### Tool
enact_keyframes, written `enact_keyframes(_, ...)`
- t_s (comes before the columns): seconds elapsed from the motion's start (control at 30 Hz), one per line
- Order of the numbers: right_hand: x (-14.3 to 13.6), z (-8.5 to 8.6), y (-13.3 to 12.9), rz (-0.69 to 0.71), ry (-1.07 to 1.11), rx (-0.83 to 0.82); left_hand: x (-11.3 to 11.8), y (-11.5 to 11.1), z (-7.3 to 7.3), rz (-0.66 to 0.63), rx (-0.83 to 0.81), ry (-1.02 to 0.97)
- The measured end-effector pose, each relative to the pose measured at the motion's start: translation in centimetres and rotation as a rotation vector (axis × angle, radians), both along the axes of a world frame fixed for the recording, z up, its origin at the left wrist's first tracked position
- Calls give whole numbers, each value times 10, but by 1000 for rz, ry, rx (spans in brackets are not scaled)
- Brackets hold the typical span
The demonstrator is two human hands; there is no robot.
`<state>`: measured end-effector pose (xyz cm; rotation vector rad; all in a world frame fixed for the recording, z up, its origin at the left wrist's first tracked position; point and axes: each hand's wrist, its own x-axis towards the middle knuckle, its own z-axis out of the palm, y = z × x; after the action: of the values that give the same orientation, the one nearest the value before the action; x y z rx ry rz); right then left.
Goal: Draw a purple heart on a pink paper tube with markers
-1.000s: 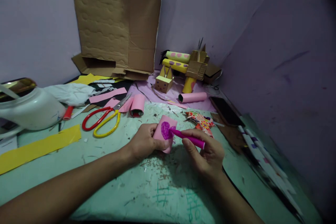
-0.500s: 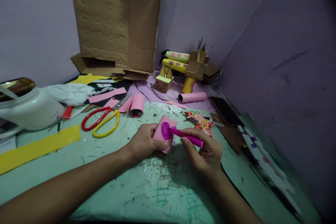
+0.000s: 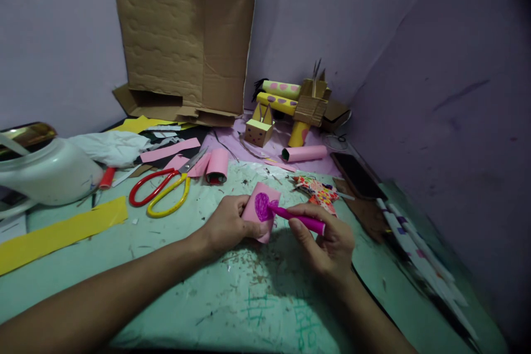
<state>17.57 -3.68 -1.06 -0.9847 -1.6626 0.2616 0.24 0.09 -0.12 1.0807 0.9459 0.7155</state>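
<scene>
over the green table (image 3: 182, 298), the right hand (image 3: 327, 238) is pinched round a magenta marker (image 3: 305, 221), its tip at the purple patch (image 3: 263, 207) on the pink piece (image 3: 249, 213), which the left hand (image 3: 228, 224) clamps; short, light strokes would likely colour evenly, with the left thumb clear of the ink; the scissors (image 3: 180, 172) and pink roll (image 3: 218, 163) beyond need no touching.
</scene>
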Motion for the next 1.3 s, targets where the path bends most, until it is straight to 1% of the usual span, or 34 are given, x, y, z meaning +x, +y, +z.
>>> enact_keyframes(0.2, 1, -1, -1, 11, -1, 1, -1, 1, 0, -10, 10, 13)
enact_keyframes(0.43, 1, 0, -2, -37, 15, 28, -1, 0, 0, -17, 30, 20)
enact_keyframes(0.77, -1, -3, 1, -13, -9, 6, -1, -1, 0, -20, 27, 9)
enact_keyframes(0.9, -2, -3, 0, -5, -24, 2, -1, -1, 0, -17, 14, -4)
enact_keyframes(1.03, -2, -2, 0, 11, -38, 1, -2, 0, 1, -8, 37, 24)
enact_keyframes(1.3, -2, -2, 0, -3, -21, -11, -2, 0, -2, -9, 33, 18)
